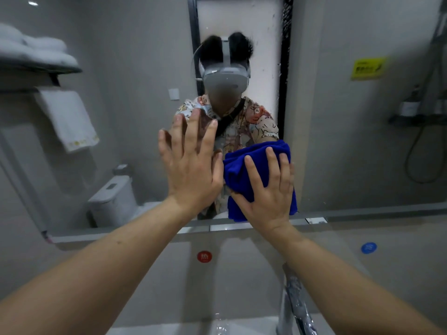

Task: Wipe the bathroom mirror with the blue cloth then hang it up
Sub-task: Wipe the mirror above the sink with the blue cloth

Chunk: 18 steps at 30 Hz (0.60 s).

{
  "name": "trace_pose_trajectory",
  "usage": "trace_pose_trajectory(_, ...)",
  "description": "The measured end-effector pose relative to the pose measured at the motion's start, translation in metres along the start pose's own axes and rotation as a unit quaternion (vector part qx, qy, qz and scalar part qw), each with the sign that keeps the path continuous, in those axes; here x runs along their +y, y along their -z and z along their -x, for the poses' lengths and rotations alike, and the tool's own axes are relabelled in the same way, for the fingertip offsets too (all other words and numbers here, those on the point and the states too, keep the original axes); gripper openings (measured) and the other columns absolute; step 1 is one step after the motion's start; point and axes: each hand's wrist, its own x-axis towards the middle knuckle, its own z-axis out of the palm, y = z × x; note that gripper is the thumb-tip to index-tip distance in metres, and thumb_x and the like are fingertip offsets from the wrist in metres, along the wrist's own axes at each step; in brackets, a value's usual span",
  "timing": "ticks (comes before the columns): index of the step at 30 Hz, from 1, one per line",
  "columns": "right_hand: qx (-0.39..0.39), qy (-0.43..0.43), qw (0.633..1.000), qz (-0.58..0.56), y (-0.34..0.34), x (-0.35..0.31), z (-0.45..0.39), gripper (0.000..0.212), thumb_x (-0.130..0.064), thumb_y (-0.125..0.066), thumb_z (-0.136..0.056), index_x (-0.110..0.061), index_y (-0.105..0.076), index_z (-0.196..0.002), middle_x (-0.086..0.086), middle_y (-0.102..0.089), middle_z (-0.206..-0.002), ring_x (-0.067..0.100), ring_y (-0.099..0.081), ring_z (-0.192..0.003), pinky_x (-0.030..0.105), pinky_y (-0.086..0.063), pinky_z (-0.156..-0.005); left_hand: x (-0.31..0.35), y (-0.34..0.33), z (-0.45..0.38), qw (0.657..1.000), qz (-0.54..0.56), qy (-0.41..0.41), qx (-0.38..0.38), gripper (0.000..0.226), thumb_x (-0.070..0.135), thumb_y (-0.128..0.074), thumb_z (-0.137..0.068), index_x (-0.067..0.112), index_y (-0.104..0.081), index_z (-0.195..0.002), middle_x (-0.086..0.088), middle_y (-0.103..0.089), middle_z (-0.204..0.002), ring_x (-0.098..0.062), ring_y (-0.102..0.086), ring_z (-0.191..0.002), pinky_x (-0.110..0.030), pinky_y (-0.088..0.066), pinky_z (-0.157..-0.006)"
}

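Note:
The bathroom mirror [338,141] fills the wall in front of me, its lower edge just above the basin wall. My right hand [268,189] presses the bunched blue cloth [238,170] flat against the glass near the mirror's bottom centre, fingers spread and straight over it. My left hand [191,165] lies beside it to the left, palm toward the glass, fingers straight and spread, holding nothing. Whether the left palm touches the glass I cannot tell. My reflection with a headset shows behind both hands.
A chrome tap [295,301] rises at the bottom, under my right forearm, above the white basin [183,327]. Red [204,257] and blue [368,248] round stickers mark the wall below the mirror. Reflected in the glass: a towel rack with white towels [70,122], a toilet [113,201], a shower hose [420,146].

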Motion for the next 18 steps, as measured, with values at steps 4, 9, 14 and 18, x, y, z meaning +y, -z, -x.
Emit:
trace_pose_trajectory(4,0.007,0.000,1.000,0.012,0.001,-0.003,-0.025,0.080,-0.061,-0.059,-0.093,-0.029,-0.024,-0.158,0.016,-0.022,-0.161,0.041,-0.019,-0.150,0.068,-0.029,-0.116,-0.002,0.011,-0.022,1.000,0.005,-0.008,0.012,0.063,0.035,-0.056,-0.092,0.018,-0.043,-0.151,-0.012,-0.027,-0.165,-0.036,-0.019,-0.153,-0.063,-0.012,-0.120)
trace_pose_trajectory(9,0.016,0.003,1.000,0.024,0.004,-0.005,-0.056,0.077,-0.064,-0.055,-0.094,-0.026,-0.028,-0.157,0.016,-0.022,-0.163,0.042,-0.021,-0.150,0.063,-0.023,-0.121,-0.006,0.023,-0.045,1.000,0.005,-0.001,0.023,0.063,0.036,-0.057,-0.092,0.019,-0.043,-0.151,-0.010,-0.027,-0.165,-0.034,-0.019,-0.153,-0.061,-0.011,-0.122)
trace_pose_trajectory(14,0.028,0.003,0.999,0.036,0.008,-0.008,-0.088,0.076,-0.064,-0.055,-0.095,-0.025,-0.033,-0.156,0.016,-0.022,-0.164,0.041,-0.021,-0.151,0.058,-0.017,-0.125,-0.012,0.032,-0.061,1.000,0.002,0.000,0.031,0.064,0.034,-0.059,-0.092,0.020,-0.042,-0.152,-0.009,-0.027,-0.165,-0.034,-0.019,-0.153,-0.060,-0.011,-0.122)
trace_pose_trajectory(18,0.054,0.001,0.998,0.045,0.010,-0.010,-0.115,0.075,-0.061,-0.060,-0.093,-0.022,-0.039,-0.154,0.019,-0.029,-0.162,0.042,-0.024,-0.150,0.059,-0.020,-0.123,-0.013,0.041,-0.077,0.999,-0.004,-0.010,0.051,0.064,0.034,-0.055,-0.091,0.018,-0.042,-0.152,-0.010,-0.029,-0.164,-0.035,-0.020,-0.152,-0.059,-0.011,-0.122)
